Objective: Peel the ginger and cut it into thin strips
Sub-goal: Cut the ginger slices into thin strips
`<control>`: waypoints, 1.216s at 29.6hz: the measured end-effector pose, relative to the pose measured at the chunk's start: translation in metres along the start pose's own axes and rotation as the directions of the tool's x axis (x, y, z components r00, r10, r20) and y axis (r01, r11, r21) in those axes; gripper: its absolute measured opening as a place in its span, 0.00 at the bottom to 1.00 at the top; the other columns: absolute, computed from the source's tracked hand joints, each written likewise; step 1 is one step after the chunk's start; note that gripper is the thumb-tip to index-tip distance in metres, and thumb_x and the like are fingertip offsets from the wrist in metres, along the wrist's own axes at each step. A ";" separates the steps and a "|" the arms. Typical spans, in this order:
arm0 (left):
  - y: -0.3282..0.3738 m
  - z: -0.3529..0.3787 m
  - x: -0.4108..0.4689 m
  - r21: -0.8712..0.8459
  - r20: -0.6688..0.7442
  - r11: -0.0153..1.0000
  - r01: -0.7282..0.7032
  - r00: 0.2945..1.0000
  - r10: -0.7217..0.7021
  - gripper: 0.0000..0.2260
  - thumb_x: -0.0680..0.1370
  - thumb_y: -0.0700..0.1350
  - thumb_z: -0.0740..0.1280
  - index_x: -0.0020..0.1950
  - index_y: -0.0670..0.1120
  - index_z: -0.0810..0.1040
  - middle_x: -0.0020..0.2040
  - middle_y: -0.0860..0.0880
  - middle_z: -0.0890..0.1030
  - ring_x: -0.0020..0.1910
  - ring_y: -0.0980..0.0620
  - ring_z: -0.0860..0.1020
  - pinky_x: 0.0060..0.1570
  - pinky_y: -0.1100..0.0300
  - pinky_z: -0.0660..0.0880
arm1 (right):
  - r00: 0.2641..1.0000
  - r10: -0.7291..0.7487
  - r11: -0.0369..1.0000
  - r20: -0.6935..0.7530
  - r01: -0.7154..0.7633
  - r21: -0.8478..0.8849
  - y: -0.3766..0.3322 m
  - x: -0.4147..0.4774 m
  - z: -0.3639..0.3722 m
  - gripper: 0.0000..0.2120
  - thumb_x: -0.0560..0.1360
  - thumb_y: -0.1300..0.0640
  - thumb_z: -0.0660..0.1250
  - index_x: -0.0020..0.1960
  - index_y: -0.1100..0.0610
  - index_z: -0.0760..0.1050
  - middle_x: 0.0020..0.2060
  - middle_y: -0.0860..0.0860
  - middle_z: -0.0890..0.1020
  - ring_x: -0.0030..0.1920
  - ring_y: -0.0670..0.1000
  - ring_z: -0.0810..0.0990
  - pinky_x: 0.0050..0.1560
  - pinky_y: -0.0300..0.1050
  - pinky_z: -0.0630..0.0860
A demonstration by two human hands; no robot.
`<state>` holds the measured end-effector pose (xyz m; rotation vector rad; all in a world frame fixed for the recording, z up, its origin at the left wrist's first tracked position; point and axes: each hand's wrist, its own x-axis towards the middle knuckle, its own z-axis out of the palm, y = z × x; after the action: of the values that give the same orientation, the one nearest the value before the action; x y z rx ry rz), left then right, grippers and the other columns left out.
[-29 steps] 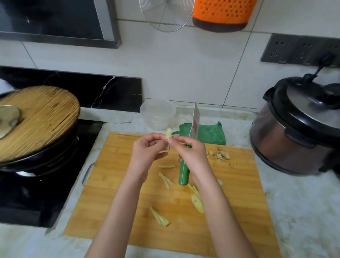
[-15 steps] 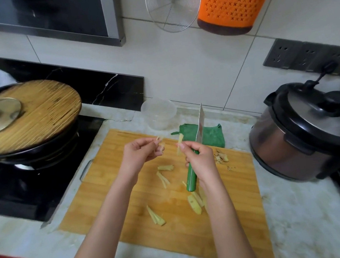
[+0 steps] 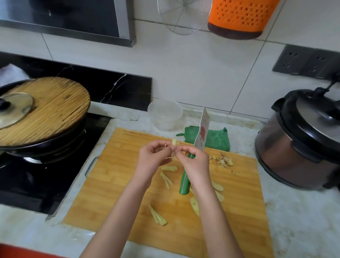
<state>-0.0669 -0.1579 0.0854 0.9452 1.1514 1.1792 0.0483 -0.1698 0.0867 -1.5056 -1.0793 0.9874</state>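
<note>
The bamboo cutting board lies on the tabletop, and what is on it suggests the job is well past halfway. Farthest left, toward the board's 6 o'clock, lies a small bundle of cut strips. More strips lie near the board's centre, so some of the ginger is already cut to shape.

Just above the centre the left hand is raised off the board with its fingers curled. Its grip pinches a small pale ginger piece at the fingertips. A thin sliver seems to hang beneath the piece, though it is too small to be sure.

The right hand meets it from 3 o'clock, and its thumb and forefinger pinch the same piece. Its other fingers are closed round the green handle of the knife, whose blade stands up toward 12 o'clock. Whether the fingers are parting strips or picking off a last bit of skin cannot be told.

Beside the right forearm, at about 5 o'clock from the board's centre, lie several flat slices. They look uncut and are probably the main work left.

Toward the board's 2 o'clock sits a small heap of peel scraps, which suggests the peeling is largely finished. A rice cooker stands off the board at 3 o'clock.
</note>
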 end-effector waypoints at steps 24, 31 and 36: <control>-0.014 -0.013 0.006 0.101 0.007 0.989 -0.112 0.994 0.112 0.02 0.76 0.35 0.69 0.45 0.39 0.82 0.39 0.49 0.82 0.38 0.63 0.79 0.43 0.72 0.73 | 0.995 -0.056 0.998 0.082 0.059 -0.038 0.004 0.003 -0.001 0.05 0.71 0.55 0.74 0.43 0.47 0.80 0.41 0.40 0.81 0.45 0.38 0.76 0.41 0.25 0.70; -0.020 -0.016 0.014 0.355 0.096 0.910 -0.213 0.977 0.192 0.08 0.78 0.35 0.66 0.41 0.45 0.78 0.38 0.53 0.78 0.36 0.63 0.75 0.42 0.70 0.71 | 1.000 -0.018 0.998 0.023 0.019 -0.060 0.008 0.004 0.009 0.06 0.72 0.59 0.72 0.40 0.50 0.78 0.39 0.42 0.80 0.44 0.38 0.76 0.45 0.31 0.71; -0.029 -0.008 0.014 0.558 0.174 0.776 -0.295 0.955 0.238 0.14 0.80 0.33 0.57 0.40 0.51 0.65 0.40 0.53 0.69 0.40 0.59 0.67 0.40 0.68 0.64 | 0.998 -0.033 0.990 0.054 0.040 -0.133 0.010 0.006 0.006 0.03 0.74 0.58 0.70 0.43 0.50 0.79 0.43 0.48 0.81 0.42 0.38 0.76 0.40 0.24 0.68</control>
<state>-0.0693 -0.1489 0.0530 1.6647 1.3621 0.9956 0.0455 -0.1640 0.0756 -1.5694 -1.2266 0.9492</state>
